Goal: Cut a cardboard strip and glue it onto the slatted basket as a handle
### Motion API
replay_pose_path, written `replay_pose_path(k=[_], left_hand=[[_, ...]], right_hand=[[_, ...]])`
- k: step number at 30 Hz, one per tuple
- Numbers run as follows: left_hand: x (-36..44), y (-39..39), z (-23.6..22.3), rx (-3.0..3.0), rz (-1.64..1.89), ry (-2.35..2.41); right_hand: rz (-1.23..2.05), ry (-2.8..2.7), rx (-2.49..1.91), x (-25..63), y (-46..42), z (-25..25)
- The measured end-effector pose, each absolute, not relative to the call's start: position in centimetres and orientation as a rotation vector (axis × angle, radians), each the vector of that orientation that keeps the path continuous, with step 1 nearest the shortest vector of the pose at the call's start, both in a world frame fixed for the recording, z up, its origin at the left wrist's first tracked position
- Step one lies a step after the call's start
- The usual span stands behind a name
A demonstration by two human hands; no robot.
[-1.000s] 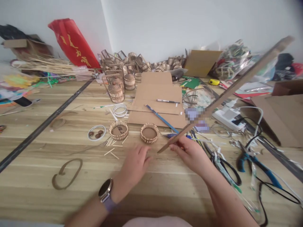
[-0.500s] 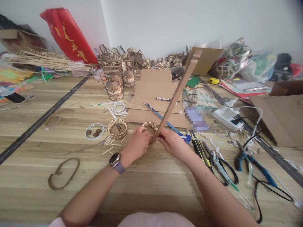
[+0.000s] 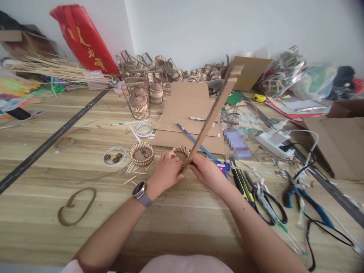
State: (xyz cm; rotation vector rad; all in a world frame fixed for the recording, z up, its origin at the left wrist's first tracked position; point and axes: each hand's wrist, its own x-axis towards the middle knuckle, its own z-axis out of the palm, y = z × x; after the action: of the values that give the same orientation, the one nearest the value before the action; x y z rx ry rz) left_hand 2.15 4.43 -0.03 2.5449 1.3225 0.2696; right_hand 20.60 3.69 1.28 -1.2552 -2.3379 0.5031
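Our right hand [image 3: 204, 169] grasps the cardboard strip [image 3: 211, 117] near its lower end, the strip slanting up; our left fingers [image 3: 170, 163] hold the near rim of the small ring basket [image 3: 181, 150], at the strip's foot; a second basket [image 3: 141, 154] stands just left; bare worktop [image 3: 182, 223] runs from our hands to the near edge, between our forearms.

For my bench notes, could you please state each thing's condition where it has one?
Left hand, at right basket
Right hand, holding strip
Strip, slanting upward
Right basket, lidless
Left basket, lidless
Tall basket, lidded
White tubing, coiled
Pliers, handles spread
Power strip, occupied
Blue tool, light on
Red bag, leaning
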Motion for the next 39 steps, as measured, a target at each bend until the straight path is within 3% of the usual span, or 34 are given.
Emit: replay_pose_path(k=[17,27,39], left_hand=[[3.1,4.5,-0.1,2.441,0.341,1.412],[3.3,4.6,-0.4,2.37,0.418,1.487],[2.9,4.6,-0.2,2.357,0.433,1.435]], right_hand=[[0.555,-2.318,-1.244,20.4,3.9,1.0],[0.364,-2.232,-1.284,20.7,2.8,1.3],[0.058,-1.86,-1.794,28.0,-2.0,-2.6]])
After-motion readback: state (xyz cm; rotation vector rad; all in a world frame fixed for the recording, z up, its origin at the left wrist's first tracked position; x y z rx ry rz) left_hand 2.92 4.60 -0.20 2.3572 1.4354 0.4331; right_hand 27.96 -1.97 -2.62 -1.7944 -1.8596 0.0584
